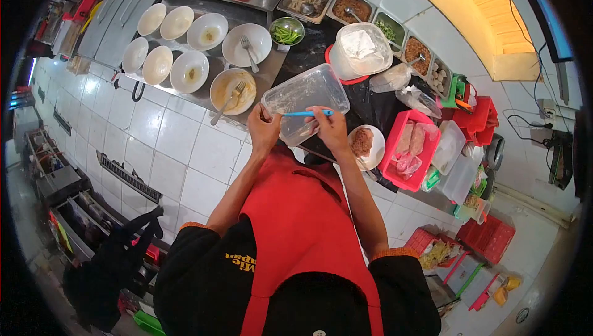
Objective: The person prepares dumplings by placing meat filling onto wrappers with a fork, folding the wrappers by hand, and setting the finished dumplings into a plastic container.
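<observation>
In front of my apron, my left hand is closed at the left edge of a clear rectangular plastic container, whose inside has pale smears. My right hand pinches a slim tool with a bright blue handle, held level across the container's near part. The tool's working end lies by my left fingers and is too small to make out. Just right of my right hand sits a white plate with a mound of reddish-brown minced meat. Beyond the container stands a tub of white powder.
Several white bowls stand on the steel counter at left, two with forks. Metal trays of toppings line the back, beside a bowl of green vegetables. At right is a pink basket with bagged meat.
</observation>
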Action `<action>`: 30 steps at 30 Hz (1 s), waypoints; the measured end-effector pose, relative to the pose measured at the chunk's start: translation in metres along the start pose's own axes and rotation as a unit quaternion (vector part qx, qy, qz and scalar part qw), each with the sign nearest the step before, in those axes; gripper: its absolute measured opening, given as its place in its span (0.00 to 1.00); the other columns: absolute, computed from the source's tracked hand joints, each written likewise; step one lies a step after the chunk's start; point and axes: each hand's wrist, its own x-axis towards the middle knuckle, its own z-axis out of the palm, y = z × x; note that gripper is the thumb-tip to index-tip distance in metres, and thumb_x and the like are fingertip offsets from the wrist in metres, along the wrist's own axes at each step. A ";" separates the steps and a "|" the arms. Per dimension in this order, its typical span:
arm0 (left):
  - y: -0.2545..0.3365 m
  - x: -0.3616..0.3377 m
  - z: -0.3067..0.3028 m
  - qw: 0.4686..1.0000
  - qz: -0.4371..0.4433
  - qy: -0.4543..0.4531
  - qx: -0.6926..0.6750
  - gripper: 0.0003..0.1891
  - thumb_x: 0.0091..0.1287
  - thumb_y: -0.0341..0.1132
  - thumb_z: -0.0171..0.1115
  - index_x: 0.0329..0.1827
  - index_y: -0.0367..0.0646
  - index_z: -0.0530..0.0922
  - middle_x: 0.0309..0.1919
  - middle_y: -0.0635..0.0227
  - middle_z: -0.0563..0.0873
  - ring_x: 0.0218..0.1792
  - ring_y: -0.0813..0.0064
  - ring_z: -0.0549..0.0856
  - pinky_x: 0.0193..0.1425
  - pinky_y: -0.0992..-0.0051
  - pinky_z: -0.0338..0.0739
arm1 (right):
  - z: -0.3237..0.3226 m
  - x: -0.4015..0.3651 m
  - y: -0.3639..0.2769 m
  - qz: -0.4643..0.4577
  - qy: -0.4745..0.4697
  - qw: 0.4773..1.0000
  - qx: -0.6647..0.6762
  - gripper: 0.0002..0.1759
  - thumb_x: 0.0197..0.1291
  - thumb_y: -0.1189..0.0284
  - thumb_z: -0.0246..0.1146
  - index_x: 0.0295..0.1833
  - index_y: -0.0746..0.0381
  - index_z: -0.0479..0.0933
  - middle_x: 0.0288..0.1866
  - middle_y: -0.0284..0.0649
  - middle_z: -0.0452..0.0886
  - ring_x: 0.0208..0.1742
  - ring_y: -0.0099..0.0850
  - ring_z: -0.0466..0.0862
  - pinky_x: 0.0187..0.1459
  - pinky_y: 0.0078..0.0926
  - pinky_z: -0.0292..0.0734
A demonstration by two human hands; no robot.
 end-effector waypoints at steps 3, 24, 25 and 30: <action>0.013 0.000 -0.002 1.000 -0.006 -0.016 0.002 0.13 0.58 0.25 0.64 0.25 0.43 0.66 0.21 0.80 0.67 0.23 0.87 0.66 0.27 0.80 0.61 | -0.010 0.021 0.014 -0.085 0.106 0.991 -0.002 0.16 0.75 0.67 0.58 0.49 0.71 0.82 0.33 0.43 0.86 0.25 0.25 0.83 0.28 0.22 0.80; 0.006 0.033 -0.020 0.994 0.056 0.072 0.058 0.11 0.57 0.23 0.62 0.26 0.41 0.66 0.20 0.78 0.64 0.23 0.83 0.63 0.28 0.75 0.59 | -0.134 0.145 -0.057 -0.161 0.240 0.922 -0.259 0.16 0.71 0.66 0.61 0.41 0.69 0.86 0.26 0.41 0.86 0.19 0.26 0.81 0.27 0.28 0.77; 0.007 0.032 -0.021 0.995 0.042 0.070 0.049 0.11 0.57 0.23 0.62 0.25 0.42 0.66 0.20 0.78 0.64 0.24 0.83 0.63 0.28 0.76 0.59 | -0.134 0.144 -0.059 -0.165 0.237 0.922 -0.259 0.16 0.71 0.66 0.61 0.41 0.69 0.86 0.26 0.41 0.86 0.19 0.26 0.81 0.27 0.28 0.77; -0.019 0.025 -0.026 0.994 -0.007 0.092 0.057 0.14 0.55 0.27 0.65 0.22 0.41 0.65 0.17 0.75 0.67 0.21 0.82 0.66 0.26 0.75 0.61 | -0.164 0.139 -0.057 -0.114 0.276 0.937 -0.181 0.17 0.72 0.63 0.61 0.41 0.65 0.87 0.26 0.37 0.87 0.16 0.21 0.77 0.21 0.25 0.73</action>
